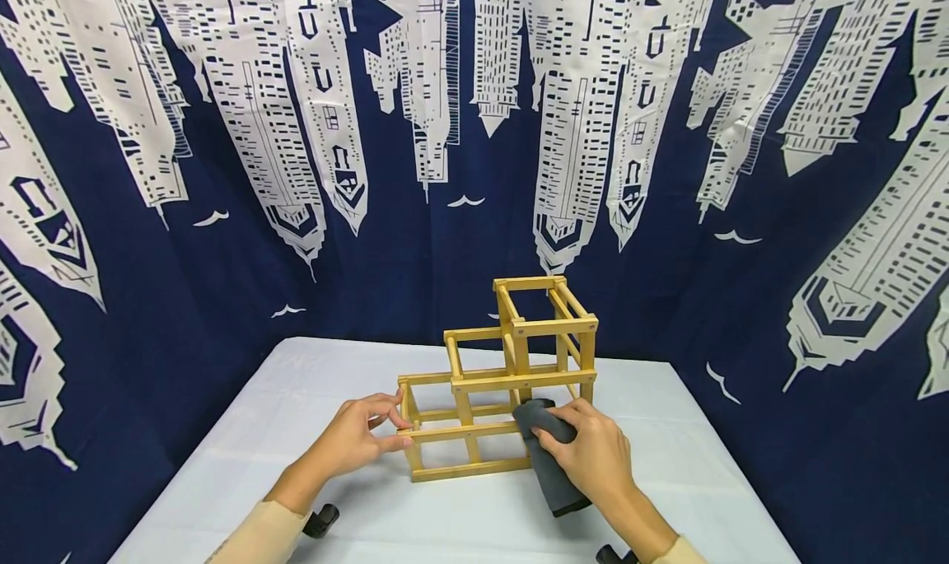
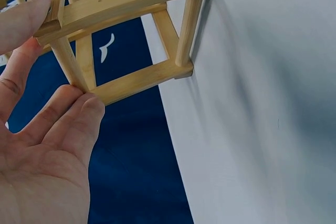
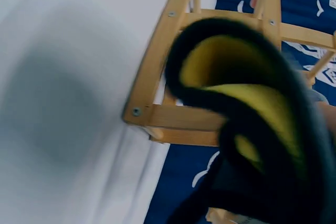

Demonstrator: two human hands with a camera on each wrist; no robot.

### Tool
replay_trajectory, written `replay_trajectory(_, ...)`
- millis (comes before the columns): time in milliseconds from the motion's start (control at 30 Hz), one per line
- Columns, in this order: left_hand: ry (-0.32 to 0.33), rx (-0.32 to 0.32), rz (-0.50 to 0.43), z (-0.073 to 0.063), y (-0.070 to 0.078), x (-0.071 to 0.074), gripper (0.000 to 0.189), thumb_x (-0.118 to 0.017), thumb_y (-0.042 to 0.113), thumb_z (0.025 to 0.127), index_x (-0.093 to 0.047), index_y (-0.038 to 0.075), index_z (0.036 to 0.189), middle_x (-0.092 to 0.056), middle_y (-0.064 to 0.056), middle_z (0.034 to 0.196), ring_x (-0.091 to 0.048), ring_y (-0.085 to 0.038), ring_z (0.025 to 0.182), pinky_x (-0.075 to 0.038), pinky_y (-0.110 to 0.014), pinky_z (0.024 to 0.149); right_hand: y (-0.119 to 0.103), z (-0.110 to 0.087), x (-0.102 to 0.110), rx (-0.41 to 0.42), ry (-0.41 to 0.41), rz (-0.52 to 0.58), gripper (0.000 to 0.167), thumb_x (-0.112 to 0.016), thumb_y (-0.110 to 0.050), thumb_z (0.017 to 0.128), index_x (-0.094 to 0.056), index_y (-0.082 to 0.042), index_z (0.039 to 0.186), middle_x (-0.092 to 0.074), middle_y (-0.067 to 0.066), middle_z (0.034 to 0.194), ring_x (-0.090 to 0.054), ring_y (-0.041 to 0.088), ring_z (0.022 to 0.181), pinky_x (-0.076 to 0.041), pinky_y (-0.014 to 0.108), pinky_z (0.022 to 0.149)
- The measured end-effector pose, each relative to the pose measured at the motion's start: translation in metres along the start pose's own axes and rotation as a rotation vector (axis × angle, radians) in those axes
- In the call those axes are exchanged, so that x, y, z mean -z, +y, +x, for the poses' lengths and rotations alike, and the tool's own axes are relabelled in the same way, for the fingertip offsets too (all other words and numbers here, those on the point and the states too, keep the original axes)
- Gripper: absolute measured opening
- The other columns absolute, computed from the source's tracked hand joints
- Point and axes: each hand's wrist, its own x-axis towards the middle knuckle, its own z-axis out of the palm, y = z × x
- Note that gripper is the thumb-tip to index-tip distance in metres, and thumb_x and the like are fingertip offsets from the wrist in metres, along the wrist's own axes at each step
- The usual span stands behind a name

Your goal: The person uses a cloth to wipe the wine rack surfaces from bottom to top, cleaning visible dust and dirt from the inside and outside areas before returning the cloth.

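A stepped wooden rack (image 1: pixel 522 380) of slats and round rods stands on the white table, its tall end at the right. My left hand (image 1: pixel 356 436) holds its low left end; in the left wrist view the thumb and fingers (image 2: pixel 63 111) lie about a corner post. In my right hand (image 1: pixel 600 457) is a folded dark grey cloth (image 1: pixel 550 469), pinched between thumb and fingers before the rack's right part. The right wrist view shows the cloth's yellow inner side (image 3: pixel 257 98) and dark edging. Whether the cloth touches the wood cannot be made out.
The white-covered table (image 1: pixel 667 465) stretches around the rack. Behind and at both sides hangs a navy curtain (image 1: pixel 415 276) printed with upside-down white buildings and birds. Black devices (image 1: pixel 321 520) sit at the wrists.
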Motion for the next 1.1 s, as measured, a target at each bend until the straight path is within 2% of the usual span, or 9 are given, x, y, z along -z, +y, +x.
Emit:
replay_trajectory(67, -0.001, 0.001, 0.002, 0.0, 0.0, -0.001, 0.018, -0.101, 0.019, 0.093, -0.084, 0.025, 0.095, -0.069, -0.026, 0.162, -0.063, -0.054, 0.156, -0.063, -0.057, 0.117, 0.0, -0.003, -0.001, -0.013, -0.031, -0.022, 0.034, -0.11, -0.024, 0.081, -0.093, -0.014, 0.108, -0.083, -0.001, 0.101, -0.081, 0.021, 0.079, -0.063, 0.035, 0.059)
replay_trajectory(167, -0.002, 0.004, 0.01, 0.001, 0.001, -0.001, 0.018, -0.101, 0.021, 0.093, -0.084, 0.025, 0.095, -0.069, -0.026, 0.163, -0.064, -0.054, 0.155, -0.064, -0.057, 0.117, -0.001, -0.004, -0.002, -0.003, -0.024, -0.038, 0.035, -0.11, -0.024, 0.081, -0.093, -0.014, 0.109, -0.084, -0.001, 0.103, -0.082, 0.022, 0.079, -0.064, 0.038, 0.059)
replay_trajectory(400, -0.007, 0.004, 0.009, -0.001, 0.0, 0.0, 0.017, -0.1, 0.021, 0.094, -0.084, 0.024, 0.095, -0.068, -0.027, 0.164, -0.062, -0.054, 0.156, -0.064, -0.057, 0.117, -0.008, 0.0, -0.005, 0.116, 0.147, -0.02, 0.04, -0.111, -0.02, 0.077, -0.09, -0.013, 0.11, -0.083, 0.0, 0.101, -0.082, 0.022, 0.074, -0.063, 0.037, 0.058)
replay_trajectory(500, -0.008, 0.0, 0.0, -0.001, 0.001, 0.0, 0.016, -0.1, 0.022, 0.094, -0.085, 0.024, 0.097, -0.068, -0.027, 0.164, -0.062, -0.055, 0.156, -0.063, -0.057, 0.117, -0.014, 0.002, -0.009, 0.154, 0.194, 0.006, 0.04, -0.111, -0.019, 0.077, -0.089, -0.012, 0.11, -0.082, 0.0, 0.1, -0.08, 0.019, 0.073, -0.063, 0.036, 0.059)
replay_trajectory(633, -0.013, 0.002, -0.014, -0.001, 0.002, -0.002, 0.015, -0.099, 0.022, 0.095, -0.085, 0.023, 0.097, -0.067, -0.028, 0.164, -0.062, -0.055, 0.156, -0.063, -0.059, 0.117, -0.02, 0.001, -0.014, 0.173, 0.198, 0.022, 0.04, -0.111, -0.02, 0.078, -0.089, -0.013, 0.11, -0.081, -0.001, 0.099, -0.078, 0.017, 0.072, -0.061, 0.032, 0.059)
replay_trajectory(900, -0.007, 0.014, -0.014, -0.004, -0.001, -0.005, 0.015, -0.1, 0.023, 0.095, -0.085, 0.024, 0.098, -0.068, -0.026, 0.165, -0.063, -0.054, 0.155, -0.065, -0.061, 0.115, -0.039, -0.006, -0.021, 0.226, 0.187, 0.058, 0.04, -0.111, -0.023, 0.078, -0.088, -0.015, 0.109, -0.082, -0.003, 0.1, -0.081, 0.013, 0.078, -0.065, 0.029, 0.062)
replay_trajectory(1100, -0.001, 0.019, -0.013, -0.003, 0.001, -0.002, 0.016, -0.1, 0.023, 0.095, -0.085, 0.025, 0.097, -0.067, -0.026, 0.165, -0.062, -0.053, 0.157, -0.064, -0.06, 0.117, -0.063, 0.003, -0.029, 0.289, 0.173, 0.092, 0.04, -0.112, -0.025, 0.077, -0.089, -0.014, 0.109, -0.082, -0.004, 0.101, -0.081, 0.011, 0.077, -0.065, 0.025, 0.062)
